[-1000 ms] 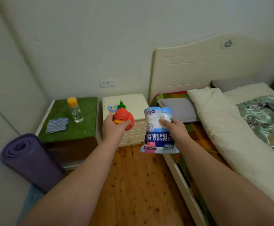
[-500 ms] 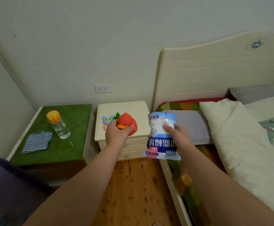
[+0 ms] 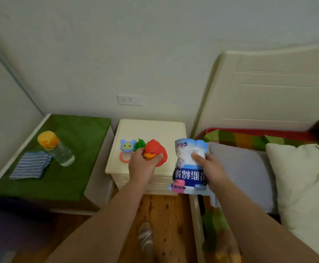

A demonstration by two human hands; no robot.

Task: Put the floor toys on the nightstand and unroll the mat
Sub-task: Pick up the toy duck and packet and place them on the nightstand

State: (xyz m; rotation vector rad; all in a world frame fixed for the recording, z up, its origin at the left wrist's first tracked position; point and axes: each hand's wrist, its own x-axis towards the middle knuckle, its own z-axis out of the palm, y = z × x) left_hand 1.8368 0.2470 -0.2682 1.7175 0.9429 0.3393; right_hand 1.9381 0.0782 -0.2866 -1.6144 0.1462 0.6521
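Left hand [image 3: 142, 166] wrapped around a red rubber duck [image 3: 155, 151], fingers [image 3: 157, 157] curled under its orange beak, duck held over the front part of the cream nightstand [image 3: 160, 130]; whether its base touches the top cannot be told. Just left of the duck on the nightstand: a green toy [image 3: 139, 144], mostly hidden, and a blue baby rattle [image 3: 126, 149] with a green face and a pink ring. Right hand [image 3: 211, 169] gripping a blue-and-white plastic packet [image 3: 188, 173] upside down, fingers pressed into its upper half, packet hanging past the nightstand's right front corner, beside the bed [image 3: 249, 177]. Left of the nightstand, a lower tabletop [image 3: 82, 149] covered in green, carrying a clear bottle with an orange cap [image 3: 55, 148] lying tilted and a blue striped cloth [image 3: 30, 165] partly under it. White wall socket [image 3: 129, 100] above the nightstand. Cream headboard [image 3: 278, 88] on the right, grey pillow [image 3: 246, 171] and pale duvet [image 3: 303, 183] on the bed. Wooden floor [image 3: 166, 215] below, with a sandalled foot [image 3: 145, 237] between the forearms. Dark blurred shape at lower left, identity unclear.
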